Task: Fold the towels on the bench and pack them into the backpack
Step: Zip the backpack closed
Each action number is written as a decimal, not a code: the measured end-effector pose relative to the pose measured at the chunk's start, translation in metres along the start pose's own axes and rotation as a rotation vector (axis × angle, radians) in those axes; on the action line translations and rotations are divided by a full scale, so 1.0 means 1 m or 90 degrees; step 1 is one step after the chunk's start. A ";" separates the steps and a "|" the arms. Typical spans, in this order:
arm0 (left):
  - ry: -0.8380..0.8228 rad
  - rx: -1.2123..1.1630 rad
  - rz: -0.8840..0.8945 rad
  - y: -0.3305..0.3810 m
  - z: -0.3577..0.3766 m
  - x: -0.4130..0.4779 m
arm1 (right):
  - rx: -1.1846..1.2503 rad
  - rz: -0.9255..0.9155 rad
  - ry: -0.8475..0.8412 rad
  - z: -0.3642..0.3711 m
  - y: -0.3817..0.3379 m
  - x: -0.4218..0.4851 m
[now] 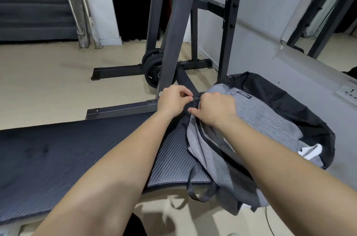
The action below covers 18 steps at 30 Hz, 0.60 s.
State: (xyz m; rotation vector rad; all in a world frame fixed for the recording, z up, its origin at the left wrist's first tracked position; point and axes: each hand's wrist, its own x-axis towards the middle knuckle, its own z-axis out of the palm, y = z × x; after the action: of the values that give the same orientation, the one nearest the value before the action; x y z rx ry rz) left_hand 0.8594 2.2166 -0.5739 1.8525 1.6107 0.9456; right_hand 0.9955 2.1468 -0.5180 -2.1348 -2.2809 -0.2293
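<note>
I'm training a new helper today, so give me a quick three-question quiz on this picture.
1. True or false: a towel lies on the bench.
2. The left hand and right hand work at the backpack's: A strap, B zipper, C label?
3. What colour is the backpack's front?
Key: 1 false; 2 B; 3 grey.

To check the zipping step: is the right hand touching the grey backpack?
Touching. The head view shows the right hand resting on the backpack and pinching the grey fabric at its top edge.
</note>
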 end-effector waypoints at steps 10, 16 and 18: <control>0.013 0.068 -0.010 0.002 0.013 0.036 | -0.038 -0.069 -0.057 0.026 0.007 -0.004; 0.001 0.019 -0.004 -0.005 0.026 0.051 | 0.055 -0.018 -0.019 0.020 0.010 0.012; 0.000 -0.009 0.006 -0.016 0.025 0.054 | 0.043 0.015 0.017 0.020 0.008 0.029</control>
State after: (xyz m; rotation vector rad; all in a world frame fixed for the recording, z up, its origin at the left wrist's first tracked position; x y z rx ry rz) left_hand 0.8710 2.2737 -0.5925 1.8526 1.5929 0.9573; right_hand 1.0027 2.1781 -0.5338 -2.1124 -2.2140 -0.1775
